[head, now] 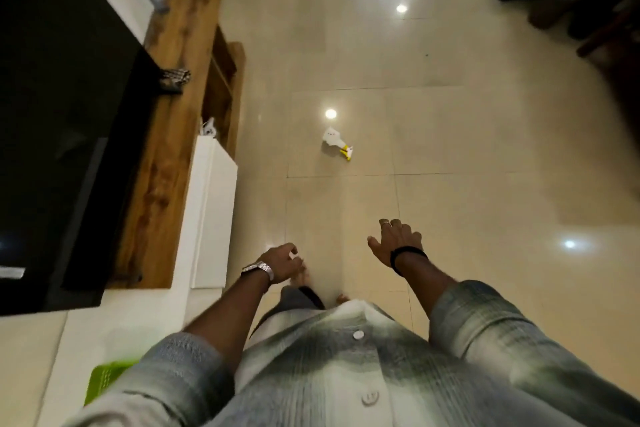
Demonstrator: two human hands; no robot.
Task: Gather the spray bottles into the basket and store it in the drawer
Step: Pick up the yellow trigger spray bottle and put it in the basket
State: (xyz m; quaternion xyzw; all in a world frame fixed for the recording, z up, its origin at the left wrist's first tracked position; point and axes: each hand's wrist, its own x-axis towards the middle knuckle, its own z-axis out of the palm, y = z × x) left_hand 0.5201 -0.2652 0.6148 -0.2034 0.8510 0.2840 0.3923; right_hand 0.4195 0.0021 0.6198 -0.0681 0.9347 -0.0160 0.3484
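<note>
A white spray bottle (335, 143) with a yellow trigger lies on its side on the glossy tiled floor (467, 135), well ahead of the person. Another white sprayer head (209, 128) peeks from the open wooden cabinet (180, 87) at the left. A green basket (108, 378) shows at the near left, partly hidden by a sleeve. Both hands are empty: the left hand (282, 262) loosely curled, the right hand (394, 241) spread open. The bottle is probably light, rigid plastic and smooth, so wrapping the fingers round its body or neck below the trigger seems safest.
</note>
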